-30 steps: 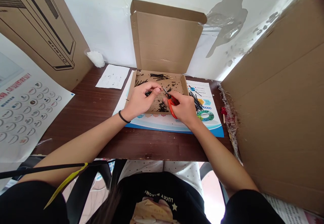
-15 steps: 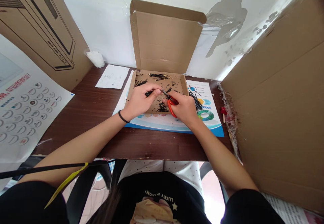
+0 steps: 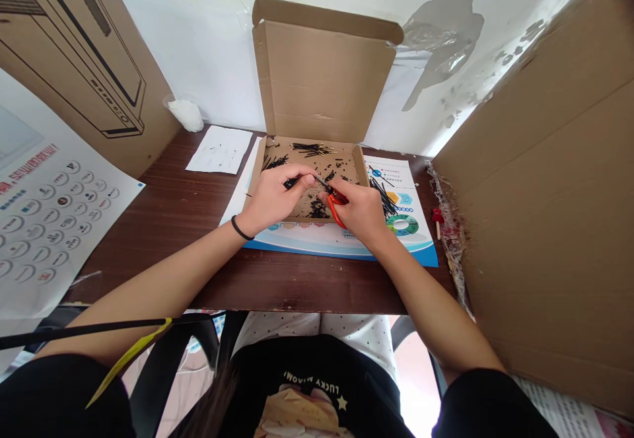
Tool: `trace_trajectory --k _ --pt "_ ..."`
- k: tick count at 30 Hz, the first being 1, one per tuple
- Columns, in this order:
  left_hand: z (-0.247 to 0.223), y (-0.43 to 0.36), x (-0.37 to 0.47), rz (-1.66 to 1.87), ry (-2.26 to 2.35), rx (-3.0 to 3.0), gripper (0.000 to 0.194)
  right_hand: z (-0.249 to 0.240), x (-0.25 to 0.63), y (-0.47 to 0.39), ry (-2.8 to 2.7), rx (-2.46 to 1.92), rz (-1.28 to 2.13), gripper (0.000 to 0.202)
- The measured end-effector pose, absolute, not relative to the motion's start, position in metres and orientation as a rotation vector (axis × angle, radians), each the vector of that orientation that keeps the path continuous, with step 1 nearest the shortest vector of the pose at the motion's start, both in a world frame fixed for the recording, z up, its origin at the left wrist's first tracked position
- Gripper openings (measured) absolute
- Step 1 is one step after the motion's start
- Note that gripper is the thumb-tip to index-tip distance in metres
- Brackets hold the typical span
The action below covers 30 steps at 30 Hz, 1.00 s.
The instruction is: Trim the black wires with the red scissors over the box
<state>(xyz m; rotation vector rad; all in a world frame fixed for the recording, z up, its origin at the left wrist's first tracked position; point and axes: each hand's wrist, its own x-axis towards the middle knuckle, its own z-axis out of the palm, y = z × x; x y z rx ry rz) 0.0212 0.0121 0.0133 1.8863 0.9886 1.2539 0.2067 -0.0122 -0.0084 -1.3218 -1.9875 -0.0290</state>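
My right hand [image 3: 364, 210] grips a pair of scissors with orange-red handles [image 3: 336, 211]. Their blades point up and left, to the fingertips of my left hand [image 3: 277, 193]. That hand is closed, thumb against forefinger, on thin black wires [image 3: 291, 183]; how many is hidden by the fingers. Both hands are over an open cardboard box [image 3: 362, 164]. Inside it, a bundle of black wires with gold-coloured ends [image 3: 313, 149] lies at the back, and black offcuts [image 3: 317, 209] are scattered on the bottom. More dark pieces [image 3: 275, 162] lie along the left side.
Long black wires [image 3: 384, 198] lie right of the box on a printed poster [image 3: 317, 246]. A white paper sheet [image 3: 219, 150] and a plastic cup with white contents [image 3: 186, 115] stand at back left. Large cardboard panels [image 3: 539, 213] flank the dark table [image 3: 297, 286].
The hands keep almost the same position. The scissor handles have drawn slightly closer together.
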Motion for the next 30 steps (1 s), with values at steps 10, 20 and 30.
trace_trajectory --k 10,20,30 --pt "0.014 0.008 0.03 1.242 0.837 1.365 0.038 -0.005 0.196 -0.014 -1.584 -1.246 0.717 0.035" --pt "0.009 0.006 0.038 1.212 0.71 1.042 0.032 0.002 0.181 -0.018 -1.286 -1.058 1.278 0.041" --pt "0.013 0.003 0.037 1.076 0.577 1.079 0.032 0.007 0.18 -0.023 -1.257 -0.888 1.46 0.024"
